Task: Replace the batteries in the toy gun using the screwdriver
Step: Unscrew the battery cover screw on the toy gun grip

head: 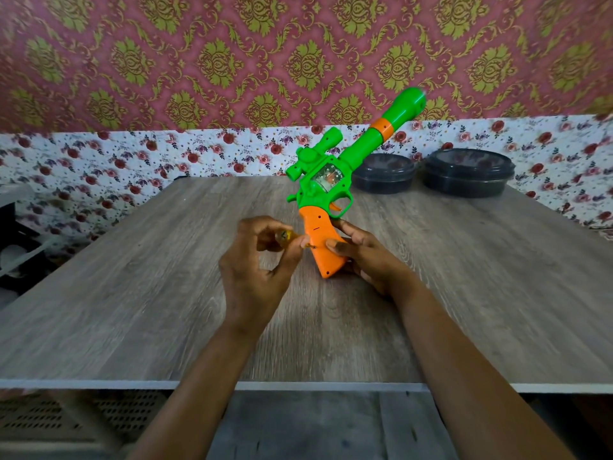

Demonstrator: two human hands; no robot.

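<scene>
left hand pinches screwdriver; right hand grips toy gun.

Back of the grey wood-grain table, a black lidded bowl sits beside a bigger one; floral paper and damask wallpaper behind.
</scene>
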